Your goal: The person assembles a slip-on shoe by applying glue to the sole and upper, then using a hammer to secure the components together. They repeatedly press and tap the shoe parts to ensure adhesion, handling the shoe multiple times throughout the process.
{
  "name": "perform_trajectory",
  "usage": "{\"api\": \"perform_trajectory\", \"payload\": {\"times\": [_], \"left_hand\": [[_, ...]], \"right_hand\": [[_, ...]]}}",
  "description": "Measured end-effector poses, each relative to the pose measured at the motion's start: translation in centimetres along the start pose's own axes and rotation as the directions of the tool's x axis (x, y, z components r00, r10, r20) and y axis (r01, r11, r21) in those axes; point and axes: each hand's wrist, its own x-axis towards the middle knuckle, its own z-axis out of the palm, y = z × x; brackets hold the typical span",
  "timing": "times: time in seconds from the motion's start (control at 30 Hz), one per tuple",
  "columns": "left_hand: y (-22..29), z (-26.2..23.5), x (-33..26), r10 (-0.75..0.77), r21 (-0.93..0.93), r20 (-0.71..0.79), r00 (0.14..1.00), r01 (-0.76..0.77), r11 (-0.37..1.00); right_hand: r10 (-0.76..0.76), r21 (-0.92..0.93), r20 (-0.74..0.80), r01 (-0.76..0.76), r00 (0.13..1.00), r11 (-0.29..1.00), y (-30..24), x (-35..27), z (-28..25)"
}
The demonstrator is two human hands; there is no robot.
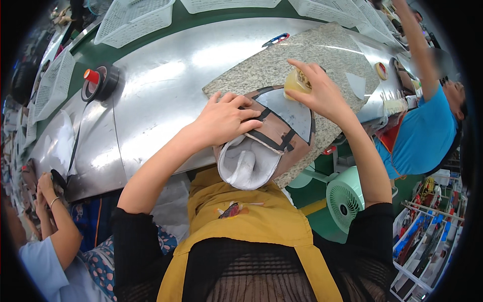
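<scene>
On the granite slab at the near edge of the steel tabletop, the left hand presses flat, fingers open, on the shoe upper, while the right hand grips a yellowish block at its far side, so the rubbing seems unfinished.

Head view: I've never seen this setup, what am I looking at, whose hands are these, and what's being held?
The picture comes from a camera worn on a person's head, looking down; the fisheye lens bends straight edges. No machine: two bare hands. The left hand presses down a shoe upper that rests on a stone slab on a metal table. The right hand holds a yellowish block against the upper. A tape roll lies on the table to the left, white baskets behind. Other people work at both sides.
</scene>
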Motion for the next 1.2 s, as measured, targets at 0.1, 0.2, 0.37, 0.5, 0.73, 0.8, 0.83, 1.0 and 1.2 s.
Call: {"api": "perform_trajectory", "payload": {"times": [0.1, 0.2, 0.37, 0.5, 0.73, 0.8, 0.83, 1.0, 1.2], "left_hand": [[0.0, 0.2, 0.1, -0.004, 0.003, 0.016, 1.000, 0.004, 1.000], [0.0, 0.2, -0.1, -0.014, -0.002, 0.015, 1.000, 0.014, 1.000], [-0.4, 0.7, 0.0, -0.006, -0.023, 0.017, 1.000, 0.007, 1.000], [-0.1, 0.8, -0.1, -0.014, -0.009, -0.011, 1.000, 0.014, 1.000], [0.2, 0.3, 0.0, -0.017, 0.029, 0.015, 1.000, 0.017, 0.999], [0.3, 0.2, 0.1, -0.019, 0.035, 0.034, 0.999, 0.018, 0.999], [0.3, 0.1, 0.1, -0.021, 0.038, 0.043, 0.999, 0.019, 0.999], [-0.3, 0.9, -0.1, 0.019, 0.051, -0.015, 1.000, -0.019, 0.999], [-0.3, 0.8, -0.1, 0.020, 0.026, -0.001, 1.000, -0.020, 0.999]], "right_hand": [[-0.032, 0.042, -0.037, 0.034, 0.999, 0.999, -0.3, 1.5, 1.6], [-0.114, 0.117, 0.070, 0.106, 0.991, 0.988, -2.8, 2.1, 2.7], [-0.170, -0.080, 0.042, 0.173, 0.985, 0.982, -3.3, 2.7, 3.1], [-0.132, -0.198, 0.040, 0.138, 0.990, 0.971, -1.6, 1.5, 1.2], [0.038, -0.091, 0.309, -0.011, 0.950, 0.996, -0.4, -3.4, -2.2], [0.043, -0.042, 0.356, -0.030, 0.934, 0.999, -0.7, -4.7, -2.4], [0.042, -0.018, 0.379, -0.038, 0.925, 0.999, -0.9, -5.2, -2.4], [0.002, 0.294, 0.390, -0.126, 0.921, 0.947, 0.3, -5.9, -3.8], [-0.020, 0.368, 0.539, -0.214, 0.842, 0.905, 1.7, -6.9, -3.6]]}}
